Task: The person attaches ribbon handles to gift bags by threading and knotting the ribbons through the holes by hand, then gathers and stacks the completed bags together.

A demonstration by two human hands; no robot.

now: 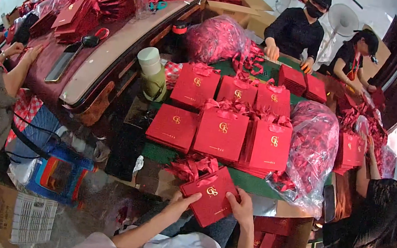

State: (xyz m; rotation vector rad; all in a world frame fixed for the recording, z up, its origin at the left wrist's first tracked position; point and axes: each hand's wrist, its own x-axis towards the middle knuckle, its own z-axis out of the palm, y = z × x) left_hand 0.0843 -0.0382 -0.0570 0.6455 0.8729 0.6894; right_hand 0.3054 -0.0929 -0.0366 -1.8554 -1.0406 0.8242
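Observation:
A small red paper gift bag (pixel 212 209) with a gold emblem is held tilted in front of my body, at the table's near edge. My left hand (pixel 183 202) closes on its left edge, thumb on the front. On the right edge, my right hand (pixel 241 208) grips it the same way; the fingers of both hands are mostly hidden behind it. Red ribbons (pixel 193 167) bunch at the bag's upper left. Just beyond are stacks of matching red gift bags (pixel 220 134) with ribbon handles, on a green table mat (pixel 158 154).
A clear plastic sack of red ribbons (pixel 311 149) bulges right of the stacks; another plastic sack (pixel 217 40) lies behind. A pale green bottle (pixel 152 74) stands left. Co-workers sit around, one in a black mask (pixel 300 30) across the table. A blue stool (pixel 59 174) is at lower left.

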